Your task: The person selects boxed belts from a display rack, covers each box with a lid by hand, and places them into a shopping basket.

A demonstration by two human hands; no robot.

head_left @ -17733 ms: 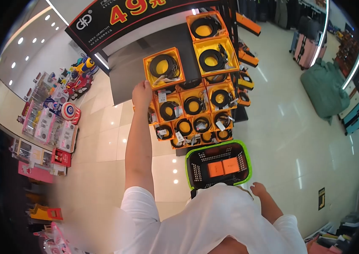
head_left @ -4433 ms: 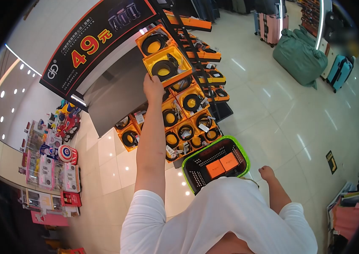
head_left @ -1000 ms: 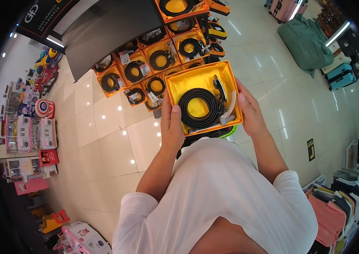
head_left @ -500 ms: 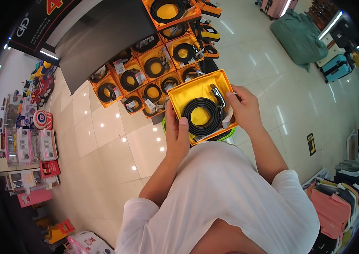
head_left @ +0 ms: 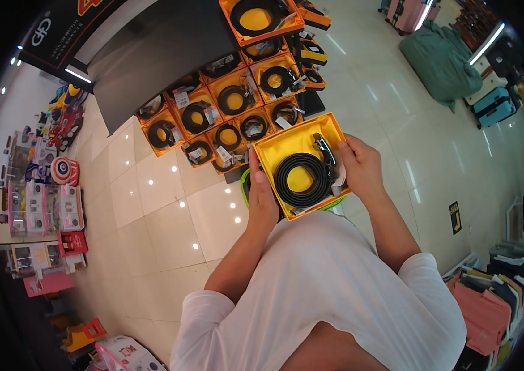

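Note:
An open orange box lined with yellow cloth is held tilted in front of my chest. Inside it lies a coiled black belt with a shiny buckle at its upper right. My left hand grips the box's left side, thumb along the edge. On the right side, my right hand holds the upper corner, with its fingers partly hidden behind the box. Below the box, only the green rim of a basket shows; the rest is covered.
Rows of orange belt boxes stand on a dark display rack ahead. A green bag and a blue suitcase are at the upper right. Folded clothes lie lower right, toys at left.
The belt box, held one-handed at the rack 4.4 seconds ago in my left hand, is now between both hands near my chest. Since one second ago it has moved slightly lower and tilted.

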